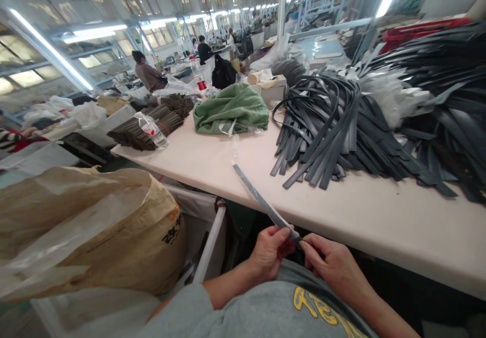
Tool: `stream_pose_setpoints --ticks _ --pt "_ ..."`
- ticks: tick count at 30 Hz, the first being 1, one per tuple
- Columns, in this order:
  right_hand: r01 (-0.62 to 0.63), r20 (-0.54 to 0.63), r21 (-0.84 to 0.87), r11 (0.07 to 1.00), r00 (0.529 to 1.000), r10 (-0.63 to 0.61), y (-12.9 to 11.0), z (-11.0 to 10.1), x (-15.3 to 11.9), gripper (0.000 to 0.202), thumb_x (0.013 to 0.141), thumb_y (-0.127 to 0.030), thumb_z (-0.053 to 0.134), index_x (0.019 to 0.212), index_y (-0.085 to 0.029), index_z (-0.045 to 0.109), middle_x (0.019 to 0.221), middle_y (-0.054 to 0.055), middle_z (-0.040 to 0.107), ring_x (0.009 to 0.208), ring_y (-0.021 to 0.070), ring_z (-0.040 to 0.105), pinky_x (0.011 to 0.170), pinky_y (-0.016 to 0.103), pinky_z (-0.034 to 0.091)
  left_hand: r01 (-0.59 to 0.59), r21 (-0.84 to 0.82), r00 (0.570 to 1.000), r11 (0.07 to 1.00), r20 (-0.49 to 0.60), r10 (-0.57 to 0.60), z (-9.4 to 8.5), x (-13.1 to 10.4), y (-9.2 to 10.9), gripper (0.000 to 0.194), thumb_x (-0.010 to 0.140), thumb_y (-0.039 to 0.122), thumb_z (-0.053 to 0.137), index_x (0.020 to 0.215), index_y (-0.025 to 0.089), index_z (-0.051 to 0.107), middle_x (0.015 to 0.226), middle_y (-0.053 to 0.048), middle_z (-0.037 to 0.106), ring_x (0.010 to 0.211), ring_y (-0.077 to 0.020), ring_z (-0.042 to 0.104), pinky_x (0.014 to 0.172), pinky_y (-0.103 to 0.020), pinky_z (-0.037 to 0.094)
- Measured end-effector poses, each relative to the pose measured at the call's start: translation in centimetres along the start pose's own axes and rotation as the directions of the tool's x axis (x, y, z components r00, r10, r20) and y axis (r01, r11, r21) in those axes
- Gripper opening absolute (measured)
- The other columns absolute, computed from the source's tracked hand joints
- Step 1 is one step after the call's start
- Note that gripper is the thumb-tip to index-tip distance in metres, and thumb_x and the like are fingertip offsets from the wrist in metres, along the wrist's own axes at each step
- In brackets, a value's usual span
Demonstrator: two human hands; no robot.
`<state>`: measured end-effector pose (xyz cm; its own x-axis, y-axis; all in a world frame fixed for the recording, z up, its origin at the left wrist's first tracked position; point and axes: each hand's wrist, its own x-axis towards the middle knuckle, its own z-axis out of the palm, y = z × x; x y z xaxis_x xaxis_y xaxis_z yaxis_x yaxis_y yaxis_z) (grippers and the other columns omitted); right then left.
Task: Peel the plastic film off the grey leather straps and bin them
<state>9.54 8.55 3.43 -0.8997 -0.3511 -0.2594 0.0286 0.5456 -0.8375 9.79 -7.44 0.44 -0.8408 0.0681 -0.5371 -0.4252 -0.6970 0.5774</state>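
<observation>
A long dark grey strap (261, 198) runs between my hands, its far end reaching over the table's front edge. My left hand (271, 249) is closed around it, thumb on top. Just beside it, my right hand (324, 257) pinches the strap's near part, close to my body. What lies under the fingers is hidden. On the table to the right is a large pile of similar black straps (322, 130), with their cut ends fanned toward me.
A green cloth bundle (231, 109) lies mid-table, left of the pile. Farther left are bundles of brown strips (152, 125) and a clear plastic bottle (152, 131). A big tan sack (152, 241) stands at my left. Several people sit working farther back.
</observation>
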Motion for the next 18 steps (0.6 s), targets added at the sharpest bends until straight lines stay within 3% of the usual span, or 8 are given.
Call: stream_pose_setpoints --ticks 3,6,9,13,16,18 --pt "0.047 0.075 0.013 0.999 0.996 -0.048 0.4 -0.8 -0.3 0.033 0.090 -0.049 0.047 0.078 -0.022 0.061 0.066 0.000 0.065 0.058 0.0172 0.060 0.057 0.027 0.047 -0.058 0.042 0.998 0.997 0.025 0.057 -0.1 0.0 0.3 0.038 0.057 0.034 0.091 0.084 0.011 0.077 0.083 -0.009 0.074 0.074 -0.0145 0.066 0.070 -0.023 0.051" --pt "0.001 0.136 -0.041 0.999 0.991 0.005 2.2 -2.1 -2.0 0.037 0.091 -0.051 0.046 0.075 -0.021 0.062 0.064 0.000 0.063 0.059 0.0169 0.059 0.055 0.026 0.046 -0.144 0.033 0.990 0.989 -0.007 0.144 -0.7 0.5 0.9 0.038 0.060 0.038 0.089 0.086 0.013 0.077 0.085 -0.008 0.074 0.077 -0.0144 0.065 0.071 -0.023 0.050" --pt "-0.044 0.116 -0.094 0.995 0.992 0.055 3.5 -2.4 -2.8 0.043 0.092 -0.052 0.042 0.068 -0.021 0.058 0.060 0.000 0.061 0.056 0.0161 0.058 0.055 0.025 0.045 -0.099 0.079 0.995 0.992 0.009 0.099 -1.1 0.7 0.0 0.040 0.059 0.039 0.089 0.087 0.013 0.078 0.085 -0.008 0.074 0.076 -0.0139 0.064 0.070 -0.023 0.048" --pt "0.029 0.075 -0.111 0.993 0.997 -0.021 2.6 -1.4 -1.2 0.040 0.093 -0.050 0.041 0.072 -0.021 0.060 0.063 0.001 0.063 0.058 0.0166 0.059 0.057 0.026 0.045 -0.007 0.239 0.991 0.971 0.130 -0.025 -0.7 0.7 -2.3 0.046 0.053 0.039 0.091 0.087 0.010 0.078 0.074 -0.006 0.070 0.065 -0.0117 0.059 0.066 -0.024 0.045" --pt "0.067 0.121 -0.073 0.995 0.991 -0.058 2.6 -1.8 -0.7 0.040 0.093 -0.051 0.041 0.078 -0.021 0.063 0.067 0.001 0.065 0.062 0.0174 0.060 0.058 0.025 0.047 -0.060 0.249 0.992 0.967 0.120 0.031 -0.5 0.7 -2.5 0.043 0.057 0.038 0.090 0.088 0.011 0.079 0.074 -0.006 0.070 0.065 -0.0107 0.058 0.068 -0.024 0.045" --pt "0.037 0.182 -0.051 0.998 0.983 -0.027 4.4 -2.6 -1.8 0.044 0.093 -0.055 0.041 0.078 -0.021 0.064 0.068 0.002 0.065 0.063 0.0173 0.060 0.058 0.024 0.048 -0.094 0.213 0.995 0.973 0.065 0.082 -0.7 0.8 -2.0 0.041 0.057 0.038 0.089 0.087 0.011 0.079 0.076 -0.006 0.070 0.067 -0.0114 0.059 0.069 -0.024 0.047"
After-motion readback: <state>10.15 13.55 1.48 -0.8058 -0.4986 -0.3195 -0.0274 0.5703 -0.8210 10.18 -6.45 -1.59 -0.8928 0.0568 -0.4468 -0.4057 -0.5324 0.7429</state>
